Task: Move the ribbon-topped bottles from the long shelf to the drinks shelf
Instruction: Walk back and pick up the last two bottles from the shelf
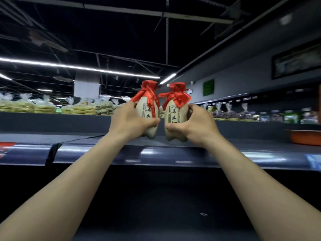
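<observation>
Red cloth and ribbon cap both cream ceramic bottles, which stand upright and close together, just apart, over the back part of the dark shelf (156, 150). The left hand (132, 119) wraps the left bottle (148, 108) round its belly, fingers curled behind and thumb across the front. The right hand (192, 122) grips the right bottle (175, 115) the same way from the other side. Whether the bottle bases touch the shelf or hang just above it cannot be told from this angle.

Nothing here shows whether this is the long shelf or the drinks shelf. With no other drinks beside them, I judge this to be the pick-up. To do it well, keep each grip low on the wide belly, not on the loose ribbon, which would slip. Lift both straight up, clear of the shelf's raised front lip, before drawing them back. Hold them apart so the glazed sides do not knock. They look heavy for one hand each, so the wrists should stay firm and the bottles vertical.

Count: two ribbon-topped bottles, two hands, one bottle in each. Beyond the shelf to the left sit bagged biscuits (43, 106), too blurred and crowded to count. One orange tray (304, 136) rests at the shelf's right end, and one green sign (208, 87) hangs on the wall above it.
</observation>
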The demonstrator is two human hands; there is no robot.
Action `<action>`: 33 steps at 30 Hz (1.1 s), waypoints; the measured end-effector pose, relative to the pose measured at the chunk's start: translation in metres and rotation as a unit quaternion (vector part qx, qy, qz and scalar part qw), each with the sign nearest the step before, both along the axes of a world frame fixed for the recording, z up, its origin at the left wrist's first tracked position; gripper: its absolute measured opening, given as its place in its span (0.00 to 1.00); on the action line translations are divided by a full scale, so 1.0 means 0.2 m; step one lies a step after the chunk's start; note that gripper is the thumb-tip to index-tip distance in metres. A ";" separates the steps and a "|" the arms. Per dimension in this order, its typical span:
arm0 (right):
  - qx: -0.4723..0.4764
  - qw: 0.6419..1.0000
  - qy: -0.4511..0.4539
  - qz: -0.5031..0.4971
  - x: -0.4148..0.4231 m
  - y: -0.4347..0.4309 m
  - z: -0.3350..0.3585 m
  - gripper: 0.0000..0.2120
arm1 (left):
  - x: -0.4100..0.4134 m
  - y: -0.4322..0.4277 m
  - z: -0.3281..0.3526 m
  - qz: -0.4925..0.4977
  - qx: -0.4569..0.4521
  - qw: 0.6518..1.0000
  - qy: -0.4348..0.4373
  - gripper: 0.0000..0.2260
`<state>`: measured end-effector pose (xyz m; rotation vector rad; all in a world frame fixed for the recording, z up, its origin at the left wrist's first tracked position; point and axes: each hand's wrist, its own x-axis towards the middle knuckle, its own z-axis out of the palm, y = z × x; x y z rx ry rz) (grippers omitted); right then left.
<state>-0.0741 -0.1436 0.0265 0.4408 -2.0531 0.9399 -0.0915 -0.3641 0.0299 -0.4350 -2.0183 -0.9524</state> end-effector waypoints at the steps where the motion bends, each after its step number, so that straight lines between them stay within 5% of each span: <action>1: -0.007 1.000 0.010 -0.013 0.04 0.04 0.02 0.22 | 0.02 0.05 0.03 -0.013 0.009 1.000 0.016 0.22; 6: -0.012 0.991 0.050 -0.125 0.38 0.45 0.08 0.27 | 0.20 0.50 0.15 -0.102 0.013 0.993 0.064 0.28; 12: 0.005 0.951 0.052 -0.304 1.01 1.22 -0.02 0.22 | 0.55 1.39 0.03 -0.241 0.009 0.968 0.068 0.28; 23: -0.023 0.856 -0.037 -0.515 2.41 2.57 -0.52 0.26 | 1.50 3.13 -0.50 -0.478 0.001 0.876 -0.063 0.26; 33: -0.131 0.781 -0.077 -0.606 3.29 3.13 -0.96 0.29 | 2.26 4.03 -0.98 -0.569 -0.058 0.805 -0.155 0.28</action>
